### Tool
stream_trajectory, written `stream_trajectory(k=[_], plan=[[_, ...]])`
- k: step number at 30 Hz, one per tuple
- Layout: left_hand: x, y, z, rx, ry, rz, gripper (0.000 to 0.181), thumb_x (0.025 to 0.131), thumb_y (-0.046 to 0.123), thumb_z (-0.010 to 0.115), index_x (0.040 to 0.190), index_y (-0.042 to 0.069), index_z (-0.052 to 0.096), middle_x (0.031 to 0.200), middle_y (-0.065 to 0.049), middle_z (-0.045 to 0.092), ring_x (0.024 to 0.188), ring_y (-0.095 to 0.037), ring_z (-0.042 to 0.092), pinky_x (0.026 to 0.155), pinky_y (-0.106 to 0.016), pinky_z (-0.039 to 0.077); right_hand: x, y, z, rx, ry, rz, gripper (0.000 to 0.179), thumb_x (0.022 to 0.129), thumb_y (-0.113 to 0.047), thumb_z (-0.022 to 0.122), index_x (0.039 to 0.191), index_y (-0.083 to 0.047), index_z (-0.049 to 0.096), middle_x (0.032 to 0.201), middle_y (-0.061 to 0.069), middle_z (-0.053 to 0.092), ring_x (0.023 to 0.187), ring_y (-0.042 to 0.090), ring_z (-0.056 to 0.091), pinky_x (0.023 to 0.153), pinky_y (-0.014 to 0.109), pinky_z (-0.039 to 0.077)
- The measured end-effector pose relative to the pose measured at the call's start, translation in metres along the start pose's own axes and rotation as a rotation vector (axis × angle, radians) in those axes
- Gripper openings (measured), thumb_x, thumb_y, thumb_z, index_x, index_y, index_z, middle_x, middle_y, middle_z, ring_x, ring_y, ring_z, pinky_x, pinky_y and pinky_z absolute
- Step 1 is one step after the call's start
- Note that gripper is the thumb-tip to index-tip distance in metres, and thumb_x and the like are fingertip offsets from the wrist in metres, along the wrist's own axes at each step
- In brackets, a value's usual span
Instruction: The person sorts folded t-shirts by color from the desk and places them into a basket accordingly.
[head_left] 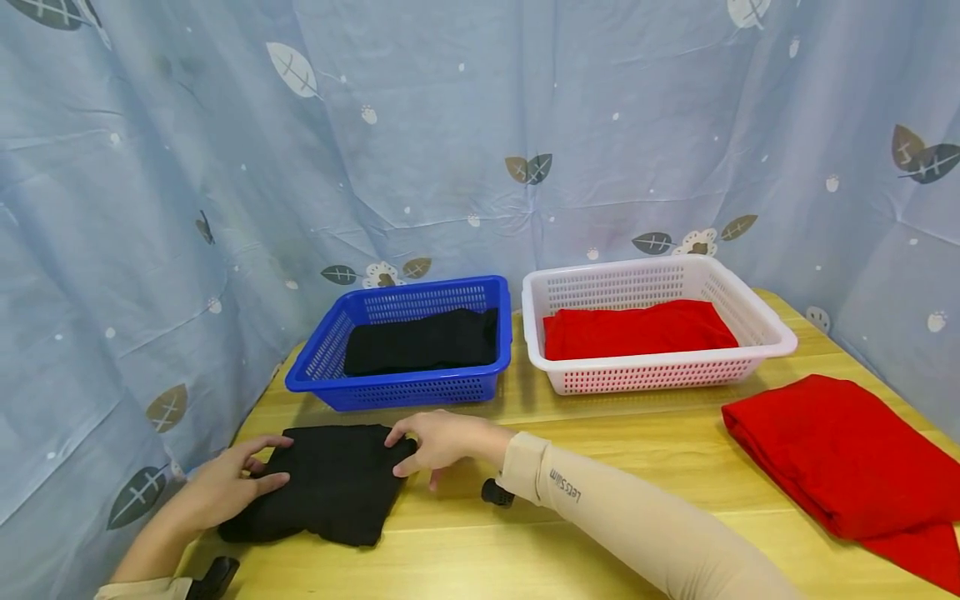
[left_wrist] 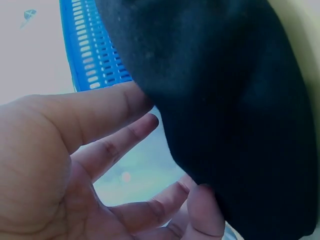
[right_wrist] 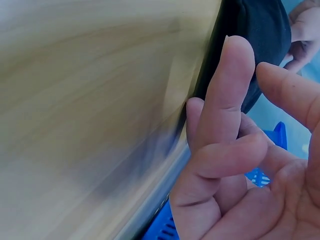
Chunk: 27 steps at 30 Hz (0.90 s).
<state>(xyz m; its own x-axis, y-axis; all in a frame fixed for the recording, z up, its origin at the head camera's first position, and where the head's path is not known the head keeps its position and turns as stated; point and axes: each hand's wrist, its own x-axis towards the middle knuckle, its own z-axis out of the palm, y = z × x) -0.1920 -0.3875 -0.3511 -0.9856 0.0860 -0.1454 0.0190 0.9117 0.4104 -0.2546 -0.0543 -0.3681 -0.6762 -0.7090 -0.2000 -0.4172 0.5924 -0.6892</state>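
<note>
on the table (head_left: 442,550), the left cloth (head_left: 337,479) lies before the left basket (head_left: 405,389), the right cloth (head_left: 847,454) before and right of the right basket (head_left: 652,380) (another cloth (head_left: 420,342) (head_left: 637,329) in each basket); behind hangs the curtain (head_left: 450,125).

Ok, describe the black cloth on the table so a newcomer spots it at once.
On the yellow wooden table, find the blue basket. The black cloth lies just this side of it, between the left hand and the right hand. Unlike the black fabric inside the basket, it rests directly on the table.
</note>
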Motion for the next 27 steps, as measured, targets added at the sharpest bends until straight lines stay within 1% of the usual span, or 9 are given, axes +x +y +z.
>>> stream_trajectory(k=[1, 3, 5, 7, 11, 13, 15, 21, 27], plan=[[0.000, 0.002, 0.001, -0.004, 0.001, -0.001, 0.058, 0.101, 0.030, 0.076, 0.149, 0.004, 0.057, 0.116, -0.018, 0.074, 0.103, -0.030, 0.070, 0.083, -0.048, 0.056, -0.002, 0.002, -0.001, 0.001, -0.001, -0.002, 0.048, 0.099, -0.032, 0.080, 0.144, -0.025, 0.065, 0.112, 0.007, 0.069, 0.060, 0.014, 0.076, 0.121, 0.033, 0.044], [0.001, 0.006, 0.004, -0.009, 0.004, 0.004, 0.057, 0.100, 0.029, 0.077, 0.148, 0.005, 0.058, 0.115, -0.016, 0.074, 0.101, -0.028, 0.069, 0.081, -0.045, 0.055, -0.006, 0.006, -0.004, 0.005, -0.001, -0.006, 0.048, 0.099, -0.033, 0.080, 0.144, -0.025, 0.065, 0.088, 0.005, 0.063, 0.060, 0.014, 0.076, 0.119, 0.032, 0.045], [0.000, 0.012, 0.005, -0.020, 0.000, 0.004, 0.056, 0.100, 0.029, 0.077, 0.148, 0.006, 0.058, 0.112, -0.013, 0.074, 0.098, -0.025, 0.068, 0.078, -0.042, 0.054, -0.010, 0.010, -0.007, 0.016, -0.004, -0.007, 0.048, 0.099, -0.032, 0.080, 0.144, -0.024, 0.065, 0.078, 0.005, 0.060, 0.061, 0.016, 0.077, 0.115, 0.031, 0.048], [-0.001, 0.016, 0.007, -0.045, -0.014, 0.018, 0.056, 0.101, 0.026, 0.076, 0.149, 0.006, 0.057, 0.108, -0.011, 0.073, 0.092, -0.023, 0.067, 0.073, -0.039, 0.053, -0.015, 0.014, -0.010, 0.022, -0.006, -0.007, 0.047, 0.099, -0.032, 0.079, 0.144, -0.024, 0.065, 0.072, 0.005, 0.059, 0.061, 0.017, 0.077, 0.110, 0.030, 0.050], [-0.002, 0.025, 0.011, -0.148, -0.059, 0.015, 0.055, 0.104, 0.021, 0.072, 0.153, 0.006, 0.052, 0.106, -0.010, 0.074, 0.081, -0.022, 0.065, 0.066, -0.036, 0.054, -0.026, 0.023, -0.016, 0.038, -0.007, -0.001, 0.046, 0.100, -0.031, 0.079, 0.143, -0.023, 0.065, 0.071, 0.006, 0.062, 0.061, 0.018, 0.076, 0.101, 0.028, 0.052], [-0.003, 0.028, 0.013, -0.211, -0.084, 0.011, 0.056, 0.105, 0.018, 0.070, 0.155, 0.005, 0.050, 0.108, -0.012, 0.074, 0.079, -0.023, 0.064, 0.064, -0.037, 0.055, -0.030, 0.028, -0.019, 0.045, -0.002, 0.006, 0.044, 0.100, -0.031, 0.078, 0.142, -0.024, 0.066, 0.072, 0.007, 0.065, 0.061, 0.018, 0.076, 0.102, 0.029, 0.052], [-0.004, 0.031, 0.015, -0.248, -0.100, 0.009, 0.057, 0.104, 0.018, 0.071, 0.156, 0.006, 0.049, 0.111, -0.012, 0.073, 0.082, -0.023, 0.064, 0.066, -0.037, 0.056, -0.034, 0.033, -0.022, 0.056, 0.001, 0.012, 0.043, 0.100, -0.030, 0.078, 0.141, -0.025, 0.067, 0.073, 0.008, 0.066, 0.061, 0.018, 0.077, 0.103, 0.031, 0.052], [-0.007, 0.040, 0.021, -0.306, -0.129, 0.039, 0.058, 0.103, 0.018, 0.072, 0.155, 0.005, 0.050, 0.108, -0.012, 0.070, 0.082, -0.025, 0.065, 0.065, -0.036, 0.056, -0.043, 0.047, -0.026, 0.092, -0.002, 0.005, 0.042, 0.100, -0.028, 0.078, 0.141, -0.023, 0.067, 0.075, 0.011, 0.067, 0.062, 0.020, 0.077, 0.102, 0.032, 0.053], [-0.012, 0.050, 0.027, -0.346, -0.144, 0.066, 0.057, 0.103, 0.019, 0.073, 0.154, 0.005, 0.052, 0.108, -0.013, 0.066, 0.083, -0.025, 0.066, 0.065, -0.035, 0.057, -0.053, 0.053, -0.030, 0.114, -0.006, 0.007, 0.044, 0.101, -0.026, 0.078, 0.142, -0.021, 0.065, 0.074, 0.012, 0.063, 0.063, 0.022, 0.078, 0.096, 0.031, 0.054]])
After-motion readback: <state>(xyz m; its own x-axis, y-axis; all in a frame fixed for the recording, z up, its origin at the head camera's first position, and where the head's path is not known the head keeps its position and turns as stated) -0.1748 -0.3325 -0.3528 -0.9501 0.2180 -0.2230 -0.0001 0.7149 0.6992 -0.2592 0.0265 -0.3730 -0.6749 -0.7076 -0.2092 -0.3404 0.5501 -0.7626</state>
